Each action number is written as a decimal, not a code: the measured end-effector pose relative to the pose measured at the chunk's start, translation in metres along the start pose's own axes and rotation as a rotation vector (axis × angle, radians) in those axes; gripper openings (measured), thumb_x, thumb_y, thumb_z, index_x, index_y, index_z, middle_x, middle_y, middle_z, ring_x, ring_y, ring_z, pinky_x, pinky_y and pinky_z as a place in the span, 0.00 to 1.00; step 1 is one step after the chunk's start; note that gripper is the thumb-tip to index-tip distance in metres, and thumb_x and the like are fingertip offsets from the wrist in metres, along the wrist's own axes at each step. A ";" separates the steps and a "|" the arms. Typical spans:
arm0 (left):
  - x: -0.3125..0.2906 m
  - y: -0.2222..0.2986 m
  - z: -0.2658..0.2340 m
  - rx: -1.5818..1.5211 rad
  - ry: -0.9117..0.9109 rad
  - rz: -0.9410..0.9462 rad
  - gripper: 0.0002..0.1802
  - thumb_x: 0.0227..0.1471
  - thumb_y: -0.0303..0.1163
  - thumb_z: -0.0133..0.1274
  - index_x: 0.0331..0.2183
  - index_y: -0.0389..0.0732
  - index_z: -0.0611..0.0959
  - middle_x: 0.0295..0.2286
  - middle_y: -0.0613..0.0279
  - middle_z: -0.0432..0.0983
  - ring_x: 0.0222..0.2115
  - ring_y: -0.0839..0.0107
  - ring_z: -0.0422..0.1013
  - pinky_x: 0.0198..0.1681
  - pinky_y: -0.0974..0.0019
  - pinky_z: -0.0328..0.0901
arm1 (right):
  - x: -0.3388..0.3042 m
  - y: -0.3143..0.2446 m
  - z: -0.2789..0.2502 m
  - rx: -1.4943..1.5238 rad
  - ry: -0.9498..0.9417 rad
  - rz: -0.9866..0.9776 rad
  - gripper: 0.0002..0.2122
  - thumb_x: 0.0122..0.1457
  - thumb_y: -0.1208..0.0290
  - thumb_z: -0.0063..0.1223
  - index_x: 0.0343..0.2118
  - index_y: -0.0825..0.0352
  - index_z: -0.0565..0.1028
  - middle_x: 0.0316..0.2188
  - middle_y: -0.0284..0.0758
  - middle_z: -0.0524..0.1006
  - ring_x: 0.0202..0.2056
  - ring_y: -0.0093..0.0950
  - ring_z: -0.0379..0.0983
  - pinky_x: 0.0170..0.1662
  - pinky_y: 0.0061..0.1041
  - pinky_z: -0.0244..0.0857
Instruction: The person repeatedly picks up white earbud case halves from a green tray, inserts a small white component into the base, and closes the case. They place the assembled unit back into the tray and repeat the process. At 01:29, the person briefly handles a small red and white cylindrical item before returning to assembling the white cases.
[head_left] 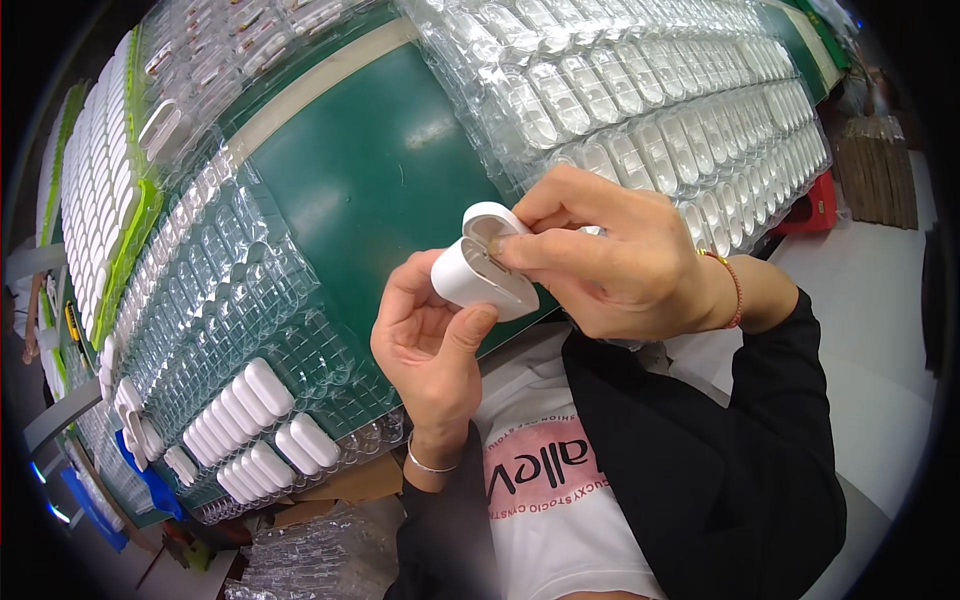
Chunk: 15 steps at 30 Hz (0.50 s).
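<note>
A white earbud charging case [474, 276] is held up over the near edge of the green table, its lid [492, 218] flipped up. My left hand [432, 350] grips the body of the case, with the thumb on the near side and the fingers behind. Closed on the lid side is my right hand [625, 255]: one finger goes behind the lid while another digit reaches into the opening near the hinge. Whether a small part sits between those fingertips is hidden.
Clear plastic trays [640, 90] full of white case shells cover the table [385, 150] at the far right. On the left, a clear tray [250, 290] holds several finished-looking white cases [240, 410]. Beyond it stand stacked white parts [100, 190] with lime-green edging.
</note>
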<state>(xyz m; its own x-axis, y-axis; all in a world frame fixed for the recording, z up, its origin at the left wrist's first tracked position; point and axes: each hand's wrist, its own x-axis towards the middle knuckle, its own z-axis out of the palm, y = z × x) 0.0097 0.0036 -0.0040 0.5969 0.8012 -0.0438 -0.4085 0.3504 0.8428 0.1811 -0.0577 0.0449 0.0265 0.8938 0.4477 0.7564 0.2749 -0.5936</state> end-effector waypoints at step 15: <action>-0.008 0.008 0.001 -0.142 0.027 -0.044 0.25 0.48 0.29 0.62 0.45 0.32 0.70 0.41 0.59 0.72 0.44 0.70 0.70 0.50 0.66 0.63 | 0.022 -0.001 -0.008 0.265 -0.037 0.031 0.12 0.44 0.89 0.58 0.32 0.68 0.80 0.33 0.37 0.73 0.22 0.22 0.67 0.26 0.19 0.64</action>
<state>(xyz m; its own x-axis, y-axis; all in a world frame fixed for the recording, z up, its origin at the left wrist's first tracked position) 0.0019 -0.0006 0.0040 0.5984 0.7956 -0.0949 -0.4772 0.4490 0.7555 0.1859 -0.0408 0.0610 0.0194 0.9142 0.4047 0.5581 0.3260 -0.7630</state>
